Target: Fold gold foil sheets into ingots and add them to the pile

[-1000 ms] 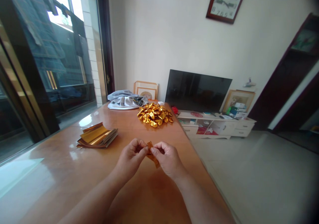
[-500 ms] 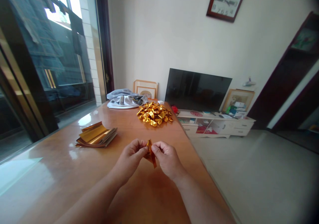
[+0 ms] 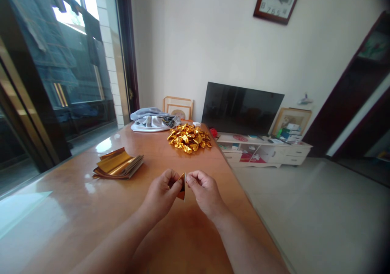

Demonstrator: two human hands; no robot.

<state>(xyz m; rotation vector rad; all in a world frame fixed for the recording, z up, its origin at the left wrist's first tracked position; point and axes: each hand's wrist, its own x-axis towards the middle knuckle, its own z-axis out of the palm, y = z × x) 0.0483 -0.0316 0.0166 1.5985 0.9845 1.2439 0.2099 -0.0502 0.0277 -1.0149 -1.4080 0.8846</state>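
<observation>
My left hand [image 3: 161, 195] and my right hand [image 3: 202, 190] meet over the wooden table [image 3: 76, 221], both pinching a small folded piece of gold foil paper [image 3: 182, 186] between thumb and fingertips. The piece stands nearly on edge between the two hands. A heap of folded gold foil pieces [image 3: 189, 138] lies farther back on the table. A stack of flat gold foil sheets [image 3: 118, 166] rests to the left of my hands.
A grey and white cloth bundle [image 3: 152, 121] lies at the table's far end. Beyond stand picture frames [image 3: 178, 107], a dark television [image 3: 240, 109] on a white low cabinet [image 3: 268, 152], and a wall clock [image 3: 277, 0]. Glass doors [image 3: 45, 75] run along the left; tiled floor [image 3: 319, 209] lies right.
The foil piece has been folded smaller and turned more upright between my fingers. Both hands have stayed in the same spot over the table.
</observation>
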